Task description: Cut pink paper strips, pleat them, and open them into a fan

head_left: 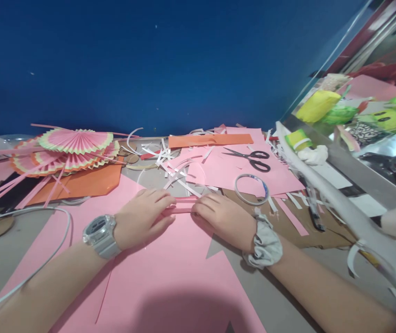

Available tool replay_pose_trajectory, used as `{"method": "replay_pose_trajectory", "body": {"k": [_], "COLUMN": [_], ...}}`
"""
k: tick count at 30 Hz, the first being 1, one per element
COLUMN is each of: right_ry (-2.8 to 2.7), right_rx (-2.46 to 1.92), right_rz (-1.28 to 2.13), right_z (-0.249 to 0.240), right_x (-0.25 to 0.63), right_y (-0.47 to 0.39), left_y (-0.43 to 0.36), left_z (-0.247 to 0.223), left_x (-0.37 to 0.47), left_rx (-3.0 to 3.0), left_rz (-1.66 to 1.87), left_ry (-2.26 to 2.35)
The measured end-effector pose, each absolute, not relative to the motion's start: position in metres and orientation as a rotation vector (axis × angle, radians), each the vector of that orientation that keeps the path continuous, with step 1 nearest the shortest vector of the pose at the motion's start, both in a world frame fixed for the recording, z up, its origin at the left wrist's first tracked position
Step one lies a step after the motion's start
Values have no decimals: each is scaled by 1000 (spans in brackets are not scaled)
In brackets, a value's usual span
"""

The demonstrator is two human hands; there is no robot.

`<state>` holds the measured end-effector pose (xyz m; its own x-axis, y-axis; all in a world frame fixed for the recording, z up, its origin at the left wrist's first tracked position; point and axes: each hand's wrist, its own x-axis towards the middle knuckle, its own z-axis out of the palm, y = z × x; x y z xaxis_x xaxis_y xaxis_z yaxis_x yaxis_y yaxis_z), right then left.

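Observation:
A narrow folded strip of pink paper (184,205) lies across the top of large pink sheets (170,273). My left hand (145,217), with a clear watch on the wrist, pinches the strip's left end between thumb and fingers. At the right end, the curled fingers of my right hand (219,217) close on the strip; a pale scrunchie (265,245) circles that wrist. The right fingertips are partly hidden.
Black scissors (253,159) and a tape roll (251,189) lie beyond my right hand, near a cutter (314,208). Pleated paper fans (76,143) stand at back left, white paper scraps (172,162) at centre. A white cable (68,231) crosses the left side. Behind rises a blue wall (149,60).

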<state>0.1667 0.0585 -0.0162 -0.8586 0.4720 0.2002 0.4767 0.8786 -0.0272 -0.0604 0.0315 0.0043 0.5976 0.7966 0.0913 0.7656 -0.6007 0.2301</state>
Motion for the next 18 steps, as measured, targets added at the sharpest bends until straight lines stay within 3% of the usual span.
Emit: {"method": "replay_pose_trajectory", "body": {"k": [5,11,18], "right_ry": [-2753,-2730,-2751], "right_rx": [-772,-716,-697], "right_rz": [6,-184,-262], "right_z": [-16,-6,0], "right_x": [167,168,170], "right_y": [61,56,53], "left_y": [33,34,27], "left_z": [1,18,30], "left_x": [-57,-63,-61], "left_rx": [2660,2334,2414], "left_rz": [298,351,151], "left_ry": [1371,1236,1264]}}
